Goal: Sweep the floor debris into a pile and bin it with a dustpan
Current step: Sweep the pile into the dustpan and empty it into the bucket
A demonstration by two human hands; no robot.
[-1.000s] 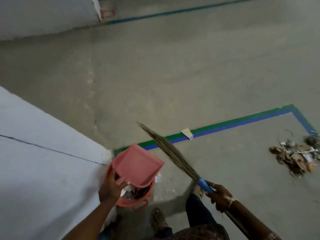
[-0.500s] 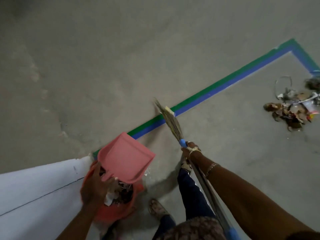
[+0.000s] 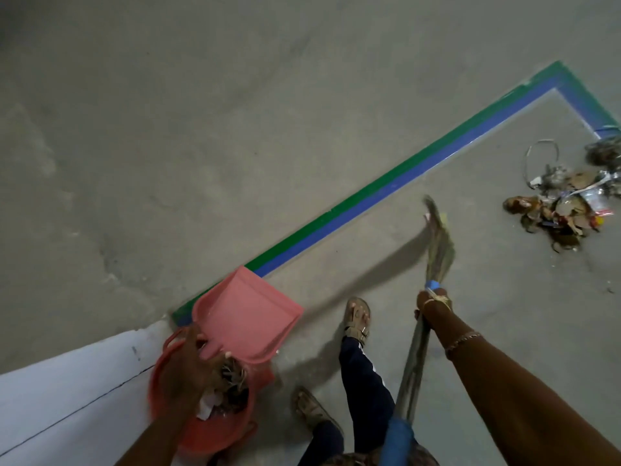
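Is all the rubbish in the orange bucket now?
No, a pile of debris lies on the floor, well apart from the orange bucket.

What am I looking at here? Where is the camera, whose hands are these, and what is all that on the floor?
No machine here: a person wears a camera on the head, looking down at their own hands and sandalled feet. The left hand grips a pink dustpan over a red bin holding rubbish. The right hand holds a broom, bristles pointing forward. On the concrete floor, a debris pile lies to the right, inside a corner of green and blue tape.
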